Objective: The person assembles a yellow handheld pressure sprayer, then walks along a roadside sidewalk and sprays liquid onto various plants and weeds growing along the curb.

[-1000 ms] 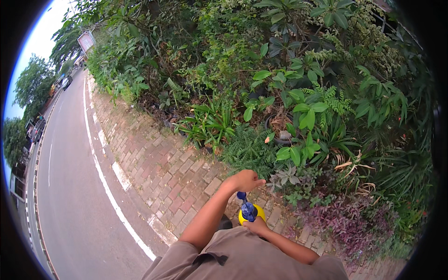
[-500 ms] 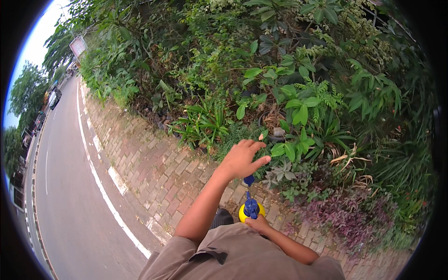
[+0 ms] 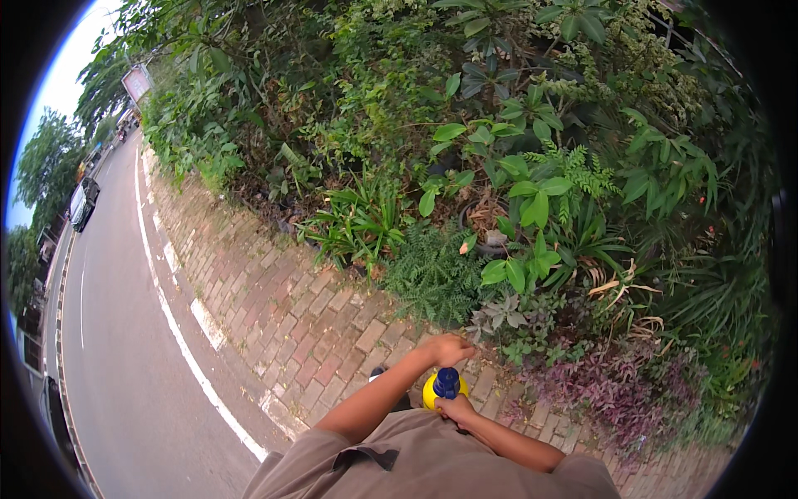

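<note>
A yellow pump sprayer (image 3: 431, 389) with a blue top (image 3: 446, 382) is held close in front of my body, above the brick pavement. My right hand (image 3: 455, 409) is wrapped round its blue handle. Just beyond the blue top is my left hand (image 3: 449, 350), its fingers curled downward where the sprayer's nozzle end lies. The hand covers that end, so what its fingers grip is hidden. Part of a shoe (image 3: 378, 373) shows left of the sprayer. Nearest beyond my left hand are a fern-like green plant (image 3: 440, 274) and a grey-leaved plant (image 3: 499, 314).
Dense shrubs (image 3: 349, 108) line the far side, with a pot (image 3: 496, 241) among them and purple-leaved plants (image 3: 598, 391) at right. Brick pavement (image 3: 274, 299) runs along a white-edged road (image 3: 125, 349). A car (image 3: 84, 204) is on the road; a dark vehicle (image 3: 54, 420) shows at the left rim.
My left hand has dropped from its spread, raised position toward the sprayer and curled its fingers. The nozzle end is now covered. On the road the car has come nearer.
</note>
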`<state>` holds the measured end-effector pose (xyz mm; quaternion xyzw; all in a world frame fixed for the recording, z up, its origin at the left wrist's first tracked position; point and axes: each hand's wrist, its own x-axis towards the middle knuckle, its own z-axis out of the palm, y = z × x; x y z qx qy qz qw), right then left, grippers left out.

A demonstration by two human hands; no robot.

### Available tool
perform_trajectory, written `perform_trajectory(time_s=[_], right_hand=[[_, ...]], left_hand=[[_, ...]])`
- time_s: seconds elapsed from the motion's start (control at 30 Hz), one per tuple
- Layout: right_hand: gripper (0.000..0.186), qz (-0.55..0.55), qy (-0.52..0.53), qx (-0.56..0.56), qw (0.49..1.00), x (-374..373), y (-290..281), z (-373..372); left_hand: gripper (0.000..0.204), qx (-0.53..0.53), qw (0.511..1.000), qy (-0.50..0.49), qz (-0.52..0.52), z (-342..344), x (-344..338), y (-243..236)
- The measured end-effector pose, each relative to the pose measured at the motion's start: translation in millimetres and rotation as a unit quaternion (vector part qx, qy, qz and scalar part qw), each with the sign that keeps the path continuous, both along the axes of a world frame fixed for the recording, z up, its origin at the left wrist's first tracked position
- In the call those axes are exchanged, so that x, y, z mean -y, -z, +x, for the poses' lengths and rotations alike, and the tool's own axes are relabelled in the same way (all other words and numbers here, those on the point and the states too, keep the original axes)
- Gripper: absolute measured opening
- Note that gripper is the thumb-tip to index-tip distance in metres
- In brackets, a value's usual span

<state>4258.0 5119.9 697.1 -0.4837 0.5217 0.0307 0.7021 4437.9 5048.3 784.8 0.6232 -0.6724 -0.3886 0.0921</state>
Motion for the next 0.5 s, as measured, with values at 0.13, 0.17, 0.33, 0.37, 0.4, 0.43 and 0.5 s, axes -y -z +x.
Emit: perform_trajectory(time_s=[0.13, 0.17, 0.33, 0.37, 0.4, 0.43, 0.5], right_hand=[[0.014, 0.006, 0.011, 0.041, 0.999, 1, -1, 5], [0.014, 0.017, 0.005, 0.036, 0.999, 3, 2, 6], [0.025, 0.016, -0.03, -0.01, 0.999, 8, 32, 3], [0.025, 0.018, -0.026, -0.013, 0.999, 8, 32, 2], [0.026, 0.019, -0.027, -0.011, 0.999, 9, 27, 5], [0.022, 0.002, -0.032, -0.01, 0.999, 7, 15, 5], [0.017, -0.031, -0.039, -0.007, 0.999, 7, -7, 6]], left_hand=[[0.059, 0.119, 0.991, 0.005, 0.068, 0, -7, -6], [0.063, 0.123, 0.99, -0.029, 0.056, -2, -13, -8], [0.06, 0.133, 0.991, -0.006, -0.015, -1, -13, 25], [0.059, 0.123, 0.992, -0.028, -0.013, -6, -13, 17], [0.059, 0.117, 0.992, -0.055, -0.012, -5, -13, 4], [0.059, 0.106, 0.99, -0.082, -0.034, -7, -16, 6], [0.06, 0.084, 0.985, -0.132, -0.078, -16, -23, 9]])
